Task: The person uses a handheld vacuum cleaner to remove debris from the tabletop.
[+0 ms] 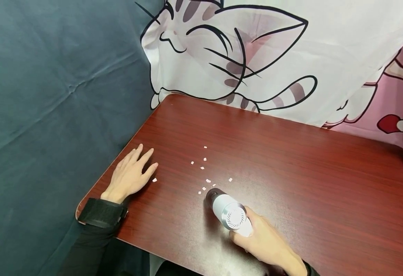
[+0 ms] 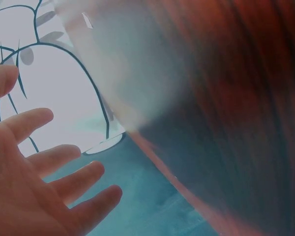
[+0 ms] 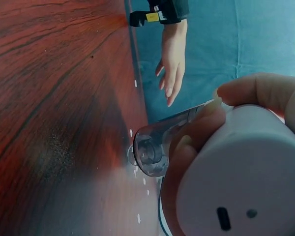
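My right hand (image 1: 268, 241) grips the handle of a white handheld vacuum cleaner (image 1: 223, 207). Its dark see-through nozzle (image 3: 152, 152) points forward and left, low over the tabletop, with several small white paper scraps (image 1: 208, 181) close in front. The right wrist view shows the vacuum's rounded white end (image 3: 241, 177), with a slot and a round dot on it, and fingers curled around the body. Over the table's left side is my left hand (image 1: 127, 177), fingers spread and holding nothing. One paper scrap (image 1: 154, 179) lies beside its thumb.
The reddish-brown wooden table (image 1: 308, 172) has its left edge just beyond my left hand. A blue-green cloth (image 1: 56, 96) hangs along the left, and a white cloth with a cartoon cat (image 1: 201, 69) hangs behind the table. Pink printed fabric (image 1: 391, 103) is at the right.
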`<state>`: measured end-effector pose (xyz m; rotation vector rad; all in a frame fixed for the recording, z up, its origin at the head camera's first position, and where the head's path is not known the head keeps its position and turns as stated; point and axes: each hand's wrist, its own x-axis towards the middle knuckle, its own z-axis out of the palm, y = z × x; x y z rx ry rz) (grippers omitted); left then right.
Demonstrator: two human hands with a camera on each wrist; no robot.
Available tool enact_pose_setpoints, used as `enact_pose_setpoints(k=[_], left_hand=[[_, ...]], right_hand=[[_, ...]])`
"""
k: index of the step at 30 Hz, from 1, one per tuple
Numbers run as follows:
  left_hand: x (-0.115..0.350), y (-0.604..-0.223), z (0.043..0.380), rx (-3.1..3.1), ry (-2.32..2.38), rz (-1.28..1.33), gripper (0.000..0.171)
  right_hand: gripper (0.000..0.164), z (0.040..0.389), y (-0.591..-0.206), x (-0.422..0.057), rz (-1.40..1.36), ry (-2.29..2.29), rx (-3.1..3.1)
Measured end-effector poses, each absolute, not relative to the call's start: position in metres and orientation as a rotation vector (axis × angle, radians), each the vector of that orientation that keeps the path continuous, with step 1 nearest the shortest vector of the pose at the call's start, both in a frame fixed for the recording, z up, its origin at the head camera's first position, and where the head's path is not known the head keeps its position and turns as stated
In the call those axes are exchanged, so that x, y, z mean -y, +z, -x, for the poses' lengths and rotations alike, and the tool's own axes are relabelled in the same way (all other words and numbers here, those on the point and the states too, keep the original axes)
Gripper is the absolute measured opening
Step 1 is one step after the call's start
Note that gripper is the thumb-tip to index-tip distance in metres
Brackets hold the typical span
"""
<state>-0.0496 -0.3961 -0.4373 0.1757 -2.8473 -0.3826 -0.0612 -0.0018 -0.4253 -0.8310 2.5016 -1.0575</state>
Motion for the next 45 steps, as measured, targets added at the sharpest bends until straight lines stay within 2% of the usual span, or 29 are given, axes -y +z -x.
enact_pose_setpoints(k=[9,23,29,45], left_hand=[[0.396,-0.438,0.047,2.859,-0.398,-0.194,0.059],[0.398,-0.439,0.045,2.849,-0.403,-0.195,0.058],[0.401,-0.439,0.044,2.840,-0.394,-0.187,0.058],[0.403,-0.438,0.042,2.838,-0.389,-0.200,0.058]], right_hand=[[0.039,0.072,-0.424,-0.016,0.614,-1.144,-2.369],[0.034,0.103,-0.426,-0.027,0.579,-1.244,-2.421],[0.035,0.102,-0.426,-0.022,0.532,-1.247,-2.426],[0.034,0.088,-0.428,0.006,0.659,-1.214,-2.341]])
